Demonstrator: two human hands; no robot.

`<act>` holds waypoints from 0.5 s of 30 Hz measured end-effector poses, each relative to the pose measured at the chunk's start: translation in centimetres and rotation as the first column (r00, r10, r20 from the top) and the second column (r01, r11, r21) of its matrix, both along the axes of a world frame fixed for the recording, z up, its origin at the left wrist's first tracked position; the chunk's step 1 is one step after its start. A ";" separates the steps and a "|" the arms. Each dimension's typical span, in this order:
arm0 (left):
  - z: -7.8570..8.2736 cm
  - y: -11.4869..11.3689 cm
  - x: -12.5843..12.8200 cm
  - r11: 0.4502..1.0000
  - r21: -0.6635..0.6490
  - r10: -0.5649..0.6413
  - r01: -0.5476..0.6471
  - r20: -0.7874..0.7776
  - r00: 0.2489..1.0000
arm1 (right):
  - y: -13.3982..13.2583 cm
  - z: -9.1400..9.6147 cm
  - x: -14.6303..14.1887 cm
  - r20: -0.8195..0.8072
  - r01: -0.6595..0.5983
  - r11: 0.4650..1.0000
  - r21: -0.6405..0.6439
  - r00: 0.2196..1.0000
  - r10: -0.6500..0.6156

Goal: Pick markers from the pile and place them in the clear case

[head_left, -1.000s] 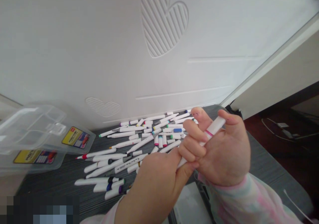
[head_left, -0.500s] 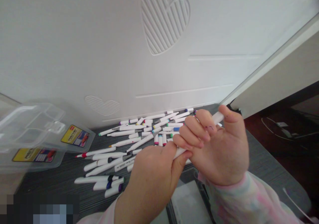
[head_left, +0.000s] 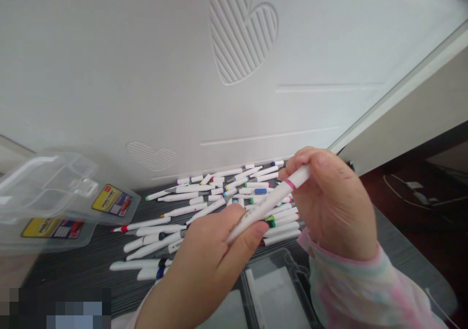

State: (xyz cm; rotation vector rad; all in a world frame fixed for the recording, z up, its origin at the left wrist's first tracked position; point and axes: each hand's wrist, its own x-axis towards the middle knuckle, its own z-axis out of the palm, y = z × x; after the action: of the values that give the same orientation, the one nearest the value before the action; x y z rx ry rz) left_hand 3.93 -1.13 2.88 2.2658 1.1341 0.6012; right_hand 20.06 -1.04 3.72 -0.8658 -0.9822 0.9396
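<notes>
Both my hands hold one white marker with a pink band (head_left: 271, 201), tilted up to the right. My left hand (head_left: 210, 258) pinches its lower end between thumb and fingers. My right hand (head_left: 331, 204) is closed round its upper capped end by the pink band. Below and behind the hands, several white markers with coloured bands (head_left: 204, 200) lie scattered on the dark grey wood-grain surface (head_left: 91, 265). A few more markers (head_left: 283, 229) lie side by side just under the held one.
Clear plastic cases with yellow labels (head_left: 66, 202) sit at the left. Another clear plastic tray (head_left: 278, 290) lies at the bottom centre beneath my wrists. A white panel with embossed hearts (head_left: 237, 31) stands behind the markers. Dark floor with a cable (head_left: 413, 187) is at the right.
My right hand turned palm-down and slid to the marker's upper end. The marker now shows between the hands, and the row of markers under them is uncovered.
</notes>
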 end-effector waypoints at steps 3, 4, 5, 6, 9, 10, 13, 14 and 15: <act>0.3 0.2 -0.6 0.992 0.113 0.049 -0.050 0.014 0.999 | -0.2 -0.1 0.7 0.158 0.020 1.000 -0.004 0.987 -0.019; 0.4 0.2 -0.8 0.985 0.159 0.065 -0.067 0.016 0.998 | -0.4 -0.1 0.8 0.196 0.017 1.000 -0.008 0.981 -0.015; 0.5 0.2 -1.0 0.976 0.203 0.077 -0.080 0.022 0.997 | -0.5 -0.1 1.0 0.224 0.007 1.000 -0.009 0.975 -0.004; 0.6 0.2 -1.2 0.967 0.238 0.085 -0.089 0.026 0.996 | -0.6 0.0 1.1 0.246 -0.012 1.000 -0.008 0.969 0.013; 1.0 0.3 -1.6 0.943 0.323 0.075 -0.085 0.043 0.996 | -1.0 0.3 1.5 0.321 -0.095 0.995 -0.011 0.942 0.093; 1.1 0.4 -1.7 0.938 0.339 0.065 -0.076 0.044 0.997 | -1.1 0.4 1.7 0.356 -0.116 0.993 -0.007 0.928 0.111; 1.4 0.4 -2.0 0.930 0.365 0.038 -0.051 0.044 0.998 | -1.4 0.8 2.2 0.451 -0.168 0.985 -0.036 0.877 0.166; 1.4 0.4 -2.1 0.930 0.365 0.037 -0.050 0.043 0.998 | -1.4 0.9 2.4 0.466 -0.188 0.981 -0.056 0.864 0.192; 1.5 0.4 -2.2 0.928 0.369 0.035 -0.050 0.048 0.998 | -1.4 1.0 2.6 0.472 -0.214 0.973 -0.085 0.851 0.228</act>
State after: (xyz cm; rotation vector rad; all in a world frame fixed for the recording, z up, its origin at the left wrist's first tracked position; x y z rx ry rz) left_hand 1.69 -0.72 4.37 2.5325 1.1282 0.9428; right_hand 22.63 -2.49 4.76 -1.0539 -1.5273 0.9530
